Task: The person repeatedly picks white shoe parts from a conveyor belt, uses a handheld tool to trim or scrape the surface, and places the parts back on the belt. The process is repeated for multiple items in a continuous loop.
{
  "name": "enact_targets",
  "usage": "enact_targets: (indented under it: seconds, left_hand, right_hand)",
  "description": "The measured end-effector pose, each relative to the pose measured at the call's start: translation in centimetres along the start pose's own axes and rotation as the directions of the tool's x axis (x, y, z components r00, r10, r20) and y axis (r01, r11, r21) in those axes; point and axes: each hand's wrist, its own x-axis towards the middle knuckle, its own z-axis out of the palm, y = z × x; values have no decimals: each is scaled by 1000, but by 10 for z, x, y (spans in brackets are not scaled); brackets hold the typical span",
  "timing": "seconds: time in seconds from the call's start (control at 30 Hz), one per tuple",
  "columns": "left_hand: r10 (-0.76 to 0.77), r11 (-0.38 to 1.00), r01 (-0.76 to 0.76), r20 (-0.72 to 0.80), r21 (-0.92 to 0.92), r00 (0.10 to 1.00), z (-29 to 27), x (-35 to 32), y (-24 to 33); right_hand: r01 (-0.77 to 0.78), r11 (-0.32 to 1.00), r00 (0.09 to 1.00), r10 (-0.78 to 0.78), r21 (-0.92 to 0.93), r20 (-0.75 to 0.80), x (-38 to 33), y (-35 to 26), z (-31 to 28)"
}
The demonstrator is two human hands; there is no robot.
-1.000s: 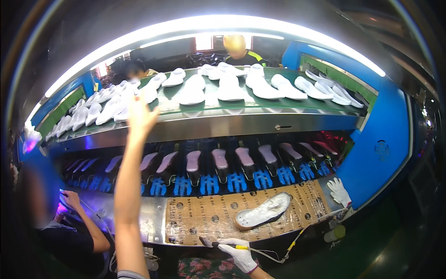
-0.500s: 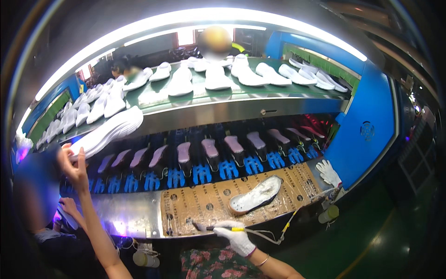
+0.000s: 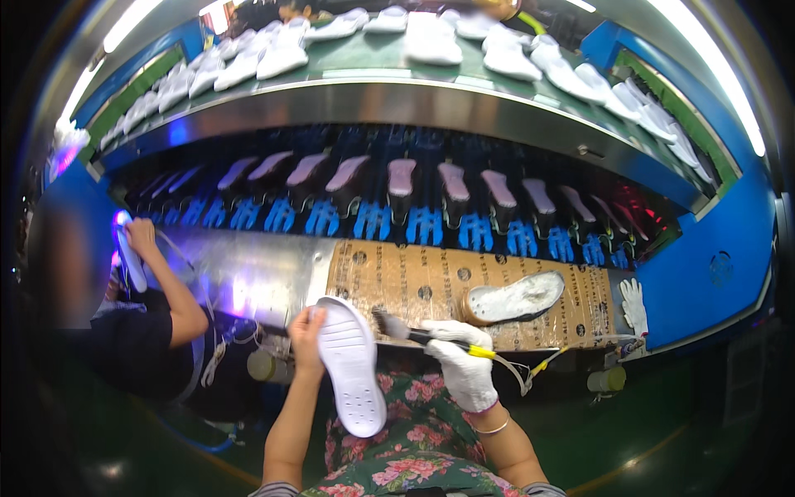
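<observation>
Between my two arms a white shoe sole [image 3: 351, 364] stands tilted, its inner face with ridges and small holes toward me. My bare left hand [image 3: 307, 338] pinches it by its upper left edge. In a white knit glove, my right hand [image 3: 465, 364] is closed around the dark handle of a brush [image 3: 396, 326]. A tube with yellow bands runs from the handle's back end. The bristles point left and sit close to the sole, apart from it. Beyond my right hand another sole [image 3: 517, 298], smeared white inside, lies on the cardboard [image 3: 397, 273].
Pinkish shoe lasts [image 3: 402, 176] hang in a row above blue clamps [image 3: 373, 219]. Over them a green conveyor belt [image 3: 373, 62] carries many white soles. A spare glove [image 3: 633, 306] lies at the right. At the left a co-worker's hand [image 3: 141, 236] holds a sole.
My left hand has come down from the conveyor's left side with the sole and now holds it before me. The brush in my right hand is beside it. The view has tipped downward.
</observation>
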Motion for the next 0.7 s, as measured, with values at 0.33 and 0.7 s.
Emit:
enact_targets:
  seconds: [0.33, 0.7]
  left_hand:
    - [-527, 576, 792, 649, -203, 549, -11, -114, -57]
    - [-121, 445, 617, 639, -650, 760, 50, -90, -30]
  right_hand:
    - [188, 888, 933, -28, -421, 358, 12, 26, 19]
    - [705, 392, 709, -377, -591, 595, 45, 21, 30]
